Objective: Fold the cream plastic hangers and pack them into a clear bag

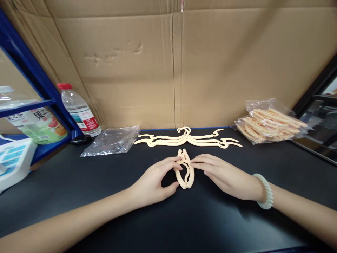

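Note:
A cream plastic folding hanger lies folded on the black table in front of me, its arms bent into a narrow loop. My left hand holds it from the left, fingertips over its upper part and thumb against its lower left edge. From the other side, the outstretched fingertips of my right hand touch the upper right edge. A pale beaded bracelet circles my right wrist. Just beyond, several matching hangers lie unfolded and stacked, hooks toward the back.
Clear bags with folded cream hangers sit at the back right. A flattened clear plastic bag lies back left, near a red-capped water bottle. A blue shelf frame stands left, and a cardboard wall closes the back.

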`<state>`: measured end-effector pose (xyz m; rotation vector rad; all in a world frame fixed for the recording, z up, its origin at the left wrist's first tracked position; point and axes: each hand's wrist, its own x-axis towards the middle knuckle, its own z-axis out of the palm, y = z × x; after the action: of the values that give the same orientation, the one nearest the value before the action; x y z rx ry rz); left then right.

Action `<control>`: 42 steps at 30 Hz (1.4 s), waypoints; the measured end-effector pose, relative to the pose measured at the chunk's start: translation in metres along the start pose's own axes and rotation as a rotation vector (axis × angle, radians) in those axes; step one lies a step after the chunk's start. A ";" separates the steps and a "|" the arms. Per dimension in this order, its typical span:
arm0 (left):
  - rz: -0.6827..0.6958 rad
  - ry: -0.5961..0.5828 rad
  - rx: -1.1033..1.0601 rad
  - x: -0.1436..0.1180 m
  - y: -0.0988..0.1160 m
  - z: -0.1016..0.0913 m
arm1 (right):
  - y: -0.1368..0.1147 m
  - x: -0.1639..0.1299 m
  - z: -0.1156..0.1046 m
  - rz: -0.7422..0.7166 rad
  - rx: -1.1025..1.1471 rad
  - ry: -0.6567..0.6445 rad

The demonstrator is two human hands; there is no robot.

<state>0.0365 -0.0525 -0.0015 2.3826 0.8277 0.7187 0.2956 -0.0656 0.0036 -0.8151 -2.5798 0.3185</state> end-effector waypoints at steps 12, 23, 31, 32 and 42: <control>-0.029 0.094 0.027 0.000 0.002 -0.001 | 0.002 -0.001 0.003 0.009 -0.110 0.034; -0.058 0.115 0.080 -0.001 -0.001 0.001 | -0.006 0.002 0.002 -0.007 -0.128 0.002; -0.050 0.137 0.081 -0.001 -0.002 0.003 | -0.002 0.000 0.006 -0.015 -0.140 0.005; -0.050 0.135 0.081 -0.001 -0.002 0.003 | -0.002 0.000 0.006 -0.016 -0.142 0.003; -0.052 0.130 0.078 0.000 -0.001 0.002 | -0.004 0.000 0.006 0.007 -0.149 -0.031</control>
<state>0.0374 -0.0524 -0.0031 2.3935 0.9851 0.8416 0.2909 -0.0688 -0.0003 -0.8773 -2.6548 0.1424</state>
